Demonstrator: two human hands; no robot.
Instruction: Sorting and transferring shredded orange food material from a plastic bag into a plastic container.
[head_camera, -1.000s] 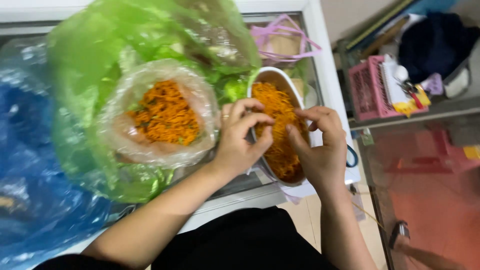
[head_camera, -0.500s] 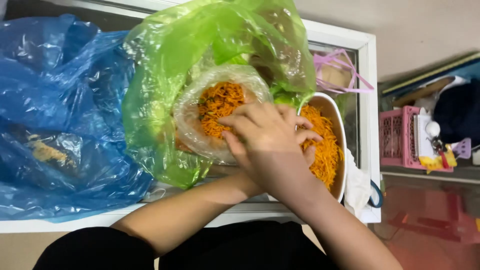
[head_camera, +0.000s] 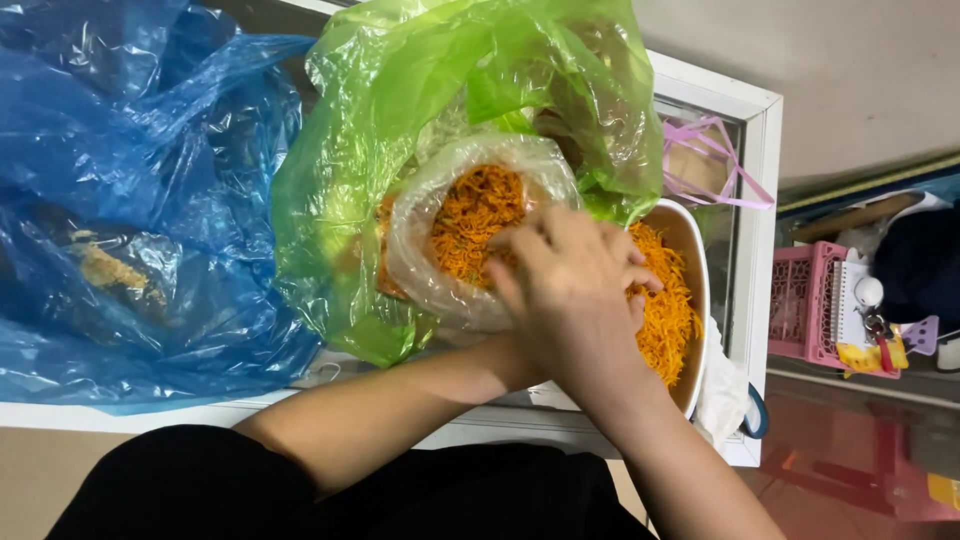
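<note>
A person's two hands meet over a white oval bowl (head_camera: 693, 262) heaped with orange shredded strands (head_camera: 668, 312), possibly carrot. The right hand (head_camera: 570, 290) lies on top, fingers loosely together and curled down; whether it pinches any shreds cannot be told. The left hand (head_camera: 525, 345) is almost wholly hidden beneath it, its grip unseen. Just left of the bowl, touching its rim, a clear plastic bag (head_camera: 440, 260) holds more orange shreds, nested inside a larger green bag (head_camera: 400, 120). Further left of the bowl lies a crumpled blue bag (head_camera: 130, 200). Loose strands could easily drop between bowl and clear bag, since the bag's limp mouth may sag shut.
</note>
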